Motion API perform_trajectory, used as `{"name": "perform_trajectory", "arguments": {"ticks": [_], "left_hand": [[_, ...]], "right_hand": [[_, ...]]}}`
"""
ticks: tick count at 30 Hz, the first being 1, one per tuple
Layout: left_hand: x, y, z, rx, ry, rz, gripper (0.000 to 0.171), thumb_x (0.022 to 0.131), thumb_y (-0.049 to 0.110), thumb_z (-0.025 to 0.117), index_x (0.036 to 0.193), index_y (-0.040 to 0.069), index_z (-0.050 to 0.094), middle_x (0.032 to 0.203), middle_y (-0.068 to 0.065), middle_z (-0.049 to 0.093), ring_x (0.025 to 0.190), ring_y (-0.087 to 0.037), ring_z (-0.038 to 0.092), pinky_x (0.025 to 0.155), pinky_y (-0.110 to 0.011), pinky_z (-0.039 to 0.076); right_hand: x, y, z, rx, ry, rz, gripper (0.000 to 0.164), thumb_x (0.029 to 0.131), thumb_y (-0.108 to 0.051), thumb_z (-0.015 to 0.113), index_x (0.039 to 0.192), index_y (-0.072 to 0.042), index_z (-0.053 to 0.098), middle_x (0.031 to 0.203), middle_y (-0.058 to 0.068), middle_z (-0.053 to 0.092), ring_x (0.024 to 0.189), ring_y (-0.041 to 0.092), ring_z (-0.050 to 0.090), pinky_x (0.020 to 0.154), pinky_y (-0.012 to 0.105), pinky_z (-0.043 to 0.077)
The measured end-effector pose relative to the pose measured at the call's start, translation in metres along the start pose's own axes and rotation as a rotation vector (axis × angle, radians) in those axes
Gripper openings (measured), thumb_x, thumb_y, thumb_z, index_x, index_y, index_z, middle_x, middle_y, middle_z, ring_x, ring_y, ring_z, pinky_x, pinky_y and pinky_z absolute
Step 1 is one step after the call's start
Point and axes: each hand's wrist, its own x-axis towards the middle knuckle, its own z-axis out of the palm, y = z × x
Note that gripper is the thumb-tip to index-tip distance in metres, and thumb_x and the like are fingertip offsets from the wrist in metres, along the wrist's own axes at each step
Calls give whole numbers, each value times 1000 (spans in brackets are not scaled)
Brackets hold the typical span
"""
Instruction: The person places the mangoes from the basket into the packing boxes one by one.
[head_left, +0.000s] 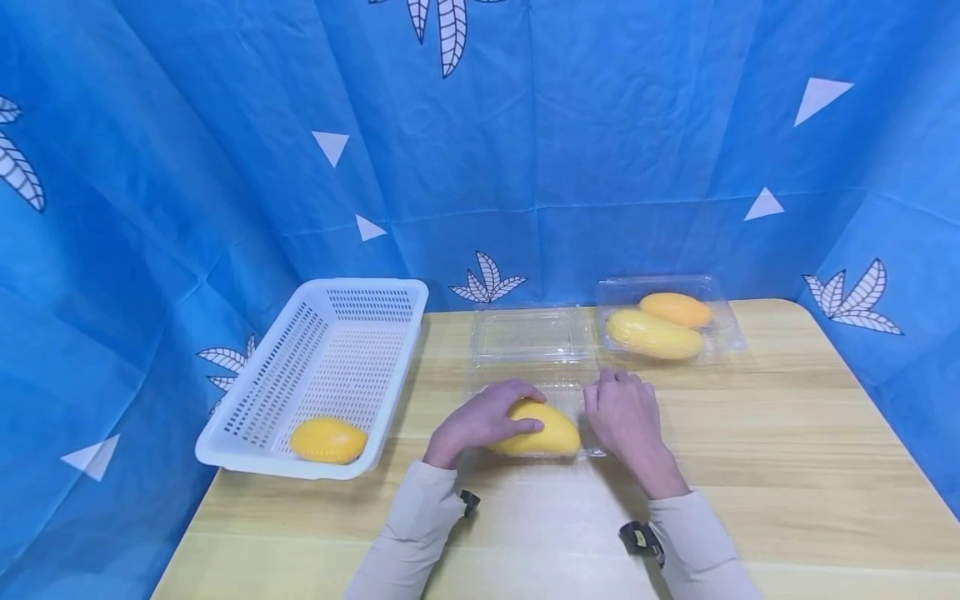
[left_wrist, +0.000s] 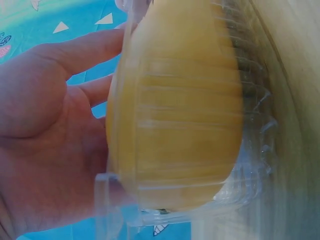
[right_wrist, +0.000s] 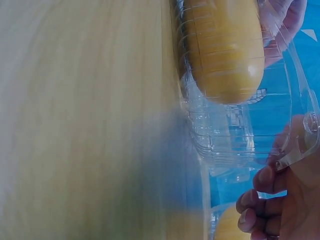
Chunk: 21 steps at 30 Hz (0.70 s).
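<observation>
My left hand [head_left: 486, 419] grips a yellow mango [head_left: 553, 429] from above, thumb on the near side and fingers over the far side. The mango lies within the base of a clear plastic clamshell box [right_wrist: 225, 142], seen through its ribbed wall in both wrist views. Behind it, the box's hinged lid [head_left: 529, 335] lies folded back on the table. At the base's right end, my right hand [head_left: 624, 414] pinches the rim corner between thumb and fingers, the other fingers curled.
A white slotted basket [head_left: 411, 333] stands on the left, with another mango [head_left: 328, 440] in its near end. At the back right, a second clear box [head_left: 723, 321] holds two yellow-orange mangoes [head_left: 654, 335]. Blue curtain [head_left: 600, 150] surrounds the wooden table [head_left: 810, 467].
</observation>
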Motion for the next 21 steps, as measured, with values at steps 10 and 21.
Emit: {"name": "perform_trajectory", "arguments": {"ticks": [10, 21], "left_hand": [[-11, 5, -4, 26, 30, 43, 40, 100, 23, 68, 135, 7, 63, 136, -7, 63, 130, -25, 55, 112, -40, 43], [-49, 6, -28, 46, 56, 80, 41, 102, 27, 65, 138, 9, 61, 140, -6, 61, 135, -27, 51, 114, -46, 40]], "right_hand": [[-1, 0, 0, -20, -8, -1, 29, 101, -19, 47, 74, -9, 51, 74, 11, 54, 71, 32, 53, 65, 43, 42], [-1, 1, -1, -21, -23, 1, 29, 102, -19, 45, 75, -9, 51, 74, 11, 54, 70, 31, 52, 66, 43, 42]]}}
